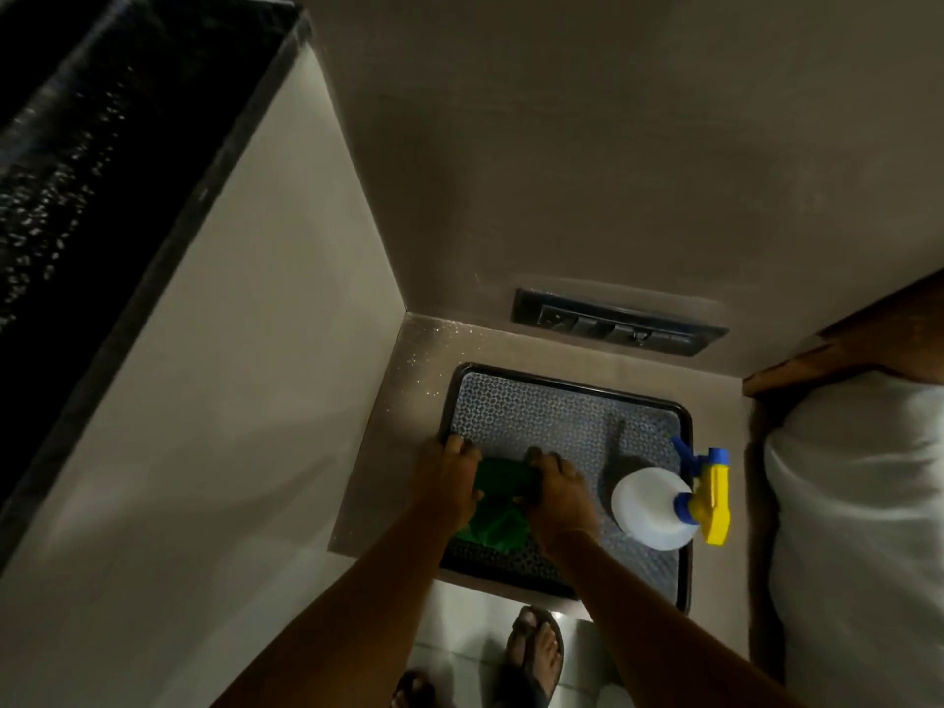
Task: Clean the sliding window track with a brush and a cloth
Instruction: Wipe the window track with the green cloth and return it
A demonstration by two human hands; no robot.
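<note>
A green cloth [494,518] lies bunched on a dark tray [572,385] with a patterned mat. My left hand [447,482] grips the cloth's left side. My right hand [559,495] presses on its right side, and something dark shows under its fingers; I cannot tell what it is. A white spray bottle [651,508] with a yellow and blue trigger head stands on the tray to the right of my right hand. The dark window frame [102,171] runs along the upper left. No brush is clearly visible.
The tray sits on a small brown ledge [408,380] in a wall corner. A black switch panel [618,321] is on the wall just behind it. A white bed or mattress [858,528] stands at the right. My sandalled feet [536,651] are below the ledge.
</note>
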